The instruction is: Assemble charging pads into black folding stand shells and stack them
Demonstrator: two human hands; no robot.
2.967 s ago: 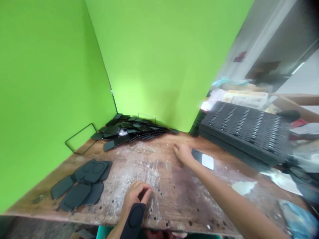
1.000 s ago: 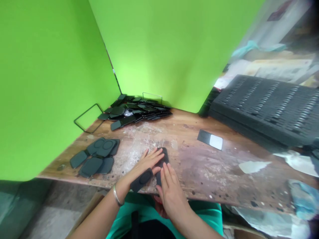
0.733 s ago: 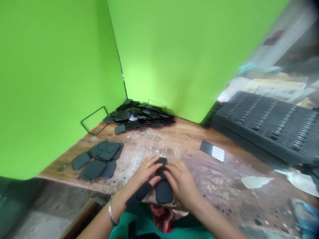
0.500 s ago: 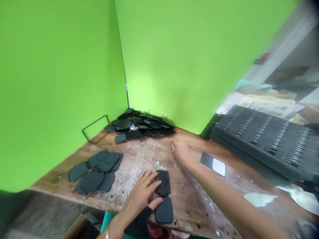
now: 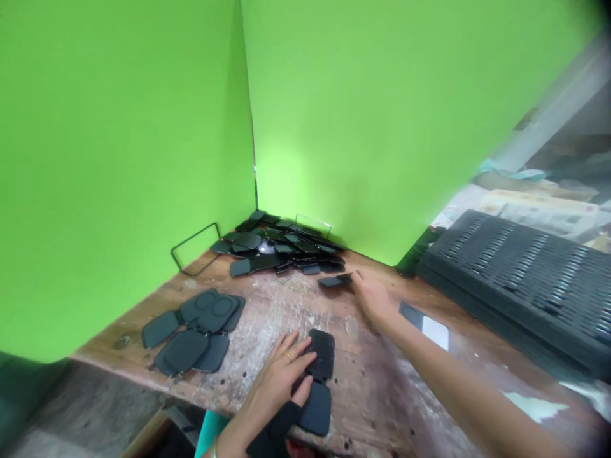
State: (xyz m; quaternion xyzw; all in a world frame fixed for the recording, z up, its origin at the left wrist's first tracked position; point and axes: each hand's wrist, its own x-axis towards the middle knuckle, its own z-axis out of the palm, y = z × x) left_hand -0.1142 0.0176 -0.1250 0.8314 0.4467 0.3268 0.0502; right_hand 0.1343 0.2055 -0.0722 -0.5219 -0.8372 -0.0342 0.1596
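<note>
My left hand [image 5: 281, 378] lies on a black hinged pad [image 5: 317, 407] near the table's front edge, fingers stretched and spread over its left side. The pad is unfolded into two panels and looks like a folding wireless charger. Another black panel [image 5: 274, 432] sits against my thumb base and wrist; how it is supported I cannot tell. Farther forward, my right hand [image 5: 370, 294] pinches one end of a similar black hinged pad [image 5: 334, 280], just in front of a heap of such pads [image 5: 281, 245] in the corner.
To the left lie several black pads [image 5: 191, 350], some with ring outlines. A thin wire frame [image 5: 195, 248] leans on the green wall [image 5: 119, 159]. On the right are a grey-and-white card [image 5: 432, 329] and a large slotted black case [image 5: 515, 280].
My right hand had its fingers by the heap; now it holds a black hinged pad drawn out from there. The view has turned slightly left. My left hand stays on its pad.
</note>
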